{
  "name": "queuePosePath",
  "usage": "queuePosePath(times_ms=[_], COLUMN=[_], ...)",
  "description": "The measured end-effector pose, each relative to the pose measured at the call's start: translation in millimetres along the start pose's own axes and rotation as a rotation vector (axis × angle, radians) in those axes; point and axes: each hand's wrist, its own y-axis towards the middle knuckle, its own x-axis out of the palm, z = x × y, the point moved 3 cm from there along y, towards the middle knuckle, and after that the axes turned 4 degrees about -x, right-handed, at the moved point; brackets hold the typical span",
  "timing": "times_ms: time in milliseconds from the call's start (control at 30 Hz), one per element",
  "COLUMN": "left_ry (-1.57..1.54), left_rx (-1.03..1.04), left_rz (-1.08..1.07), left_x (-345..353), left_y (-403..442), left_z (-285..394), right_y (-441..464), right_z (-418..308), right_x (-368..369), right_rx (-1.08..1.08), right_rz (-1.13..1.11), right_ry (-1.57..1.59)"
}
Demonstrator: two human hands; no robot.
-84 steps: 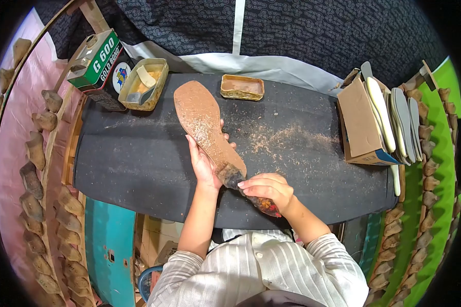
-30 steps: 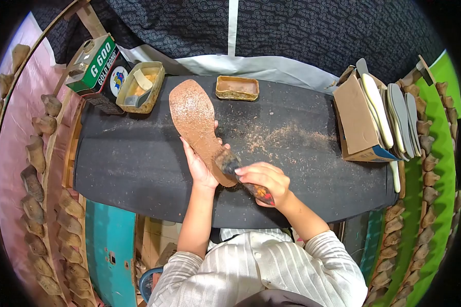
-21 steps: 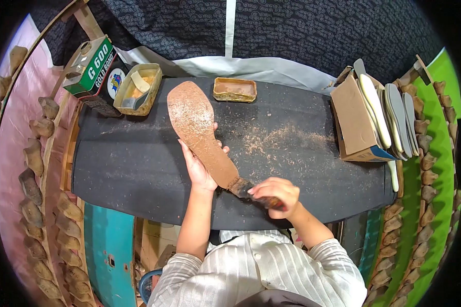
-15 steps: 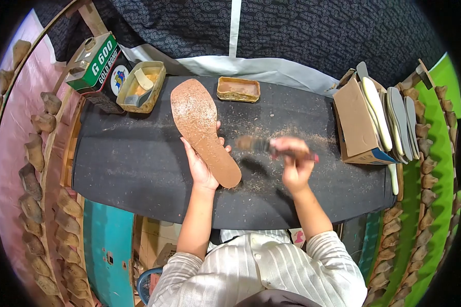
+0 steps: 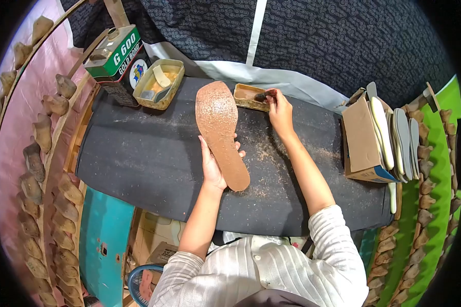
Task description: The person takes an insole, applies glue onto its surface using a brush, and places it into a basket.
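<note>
Sole (image 5: 217,130) sits in a person's left grip (image 5: 213,171) above the desk (image 5: 133,153), broad end pointing away, heel end toward the body. That grip grasps it around the middle, thumb along one edge and fingers at the other. The right grip (image 5: 280,113) pinches a brush (image 5: 262,96), tip at the tray (image 5: 249,104) near the far edge; whether its bristles meet the contents cannot be told.

Coating (image 5: 217,110) glistens over the broad end, which looks well covered. The heel end appears smoother and duller, leaving it hard to judge how complete the work is there.

Only a narrow gap parts the broad end from the tray. The widest room for moving appears to lie rightward, over cloth strewn with crumbs (image 5: 264,152), as far as a box (image 5: 361,138) of insoles (image 5: 381,130) by the right edge. Bin (image 5: 159,105) and can (image 5: 118,61) crowd the far left corner. The desk's near edge runs beneath the left forearm, close to the striped shirt (image 5: 235,266).
</note>
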Motion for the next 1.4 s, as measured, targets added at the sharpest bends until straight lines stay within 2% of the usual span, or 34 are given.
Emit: queuePosePath(times_ms=[167, 233, 300, 367, 500, 567, 667, 733, 767, 833, 867, 967, 1033, 1400], left_ry=[-0.005, -0.017, -0.020, -0.022, 0.009, 0.013, -0.007, 0.099, 0.099, 0.011, 0.011, 0.092, 0.151, 0.057], left_rx=[-0.010, -0.013, -0.006, -0.003, 0.002, -0.002, -0.064, -0.009, -0.010, 0.086, 0.083, 0.089, 0.068, 0.071], left_rz=[-0.010, -0.033, -0.014, 0.006, 0.029, 0.018, -0.106, 0.036, 0.036, 0.214, 0.214, 0.195, 0.097, 0.054], left_x=[0.0, -0.4, 0.2, -0.3, -6.3, -9.3, -4.8, 0.6, 3.6, 1.9, -1.5, -11.0, -8.5, -11.5], left_y=[-0.8, 0.2, -0.1, -0.5, 1.1, 0.8, -0.7, -1.2, -1.7, -3.7, -2.8, -1.8, -3.9, -0.6], left_z=[0.1, 0.0, -0.2, -0.7, -2.7, -1.6, -2.6, -1.8, -2.5, -0.9, -0.9, 2.6, 2.9, 1.3], right_y=[-2.3, -6.5, -10.9, -13.3, -28.5, -42.7, -61.7, -70.3, -75.2, -80.6, -84.7, -96.5, -100.3, -132.7], right_z=[-4.4, -19.5, -34.4, -55.8, -98.0, -114.1, -131.2, -145.2, -146.0, -152.6, -151.1, -154.3, -158.1, -148.7], right_x=[-9.8, -19.4, -29.1, -41.9, -60.7, -62.7, -64.3, -64.5, -61.0, -58.0, -54.9, -58.5, -64.9, -87.3], right_rx=[0.036, -0.081, -0.060, -0.106, -0.206, -0.197, -0.272, -0.365, -0.433, -0.474, -0.514, -0.532, -0.531, -0.357], right_rz=[0.000, 0.113, 0.112, 0.226, 0.122, 0.095, -0.032, -0.147, -0.165, -0.231, -0.220, -0.233, -0.248, -0.336], right_ry=[-0.001, -0.013, 0.030, 0.275, 0.396, 0.582, 0.423, 0.303, 0.298, 0.238, 0.245, 0.209, 0.216, 0.298])
